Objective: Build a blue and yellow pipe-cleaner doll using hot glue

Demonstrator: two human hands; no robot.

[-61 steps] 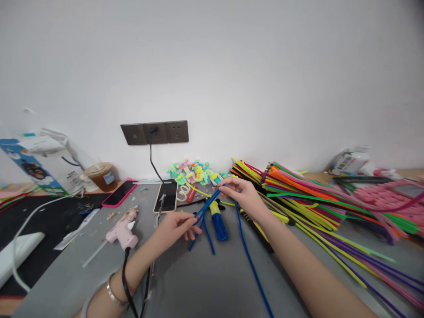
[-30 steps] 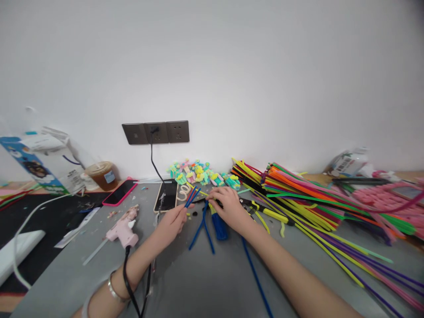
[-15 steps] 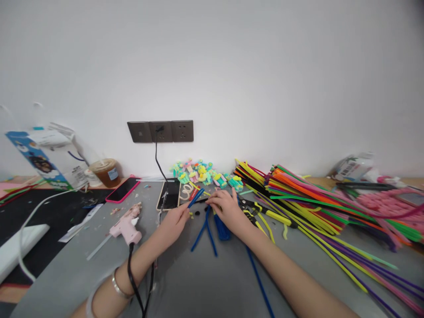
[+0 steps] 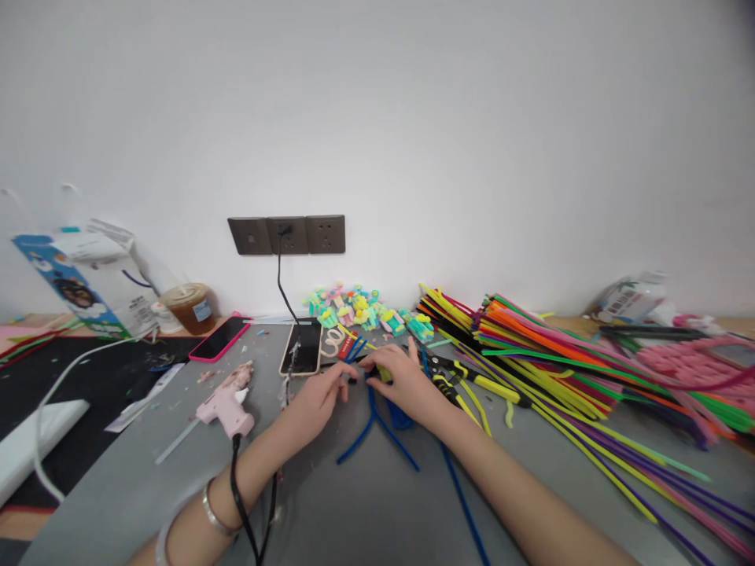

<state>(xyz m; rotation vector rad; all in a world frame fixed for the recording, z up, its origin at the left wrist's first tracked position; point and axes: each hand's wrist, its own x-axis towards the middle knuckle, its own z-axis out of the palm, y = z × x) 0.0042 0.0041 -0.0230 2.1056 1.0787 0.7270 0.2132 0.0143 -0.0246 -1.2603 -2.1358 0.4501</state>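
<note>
My right hand (image 4: 401,379) pinches the top of a blue pipe cleaner (image 4: 373,410), whose two legs hang down and spread apart over the grey table. My left hand (image 4: 318,399) is just left of it, fingers bent and slightly apart, seemingly with nothing between them. Its fingertips are near a small black piece (image 4: 352,381). Short blue pipe cleaner lengths (image 4: 355,348) lie just beyond the left fingers. Partly hidden beneath my right hand is a blue bundle (image 4: 399,417). Yellow-handled pliers (image 4: 484,383) lie right of that hand.
A pink glue gun (image 4: 225,409) with a black cord lies left, near a phone (image 4: 300,347) and a pink-cased phone (image 4: 220,339). A drink cup (image 4: 187,306) stands behind. Small pastel figures (image 4: 366,308) are heaped at the wall. Colourful pipe cleaners (image 4: 543,358) spread across the right.
My left hand has let go of the short blue lengths, which now lie beyond its fingers. The blue legs under my right hand have spread wider.
</note>
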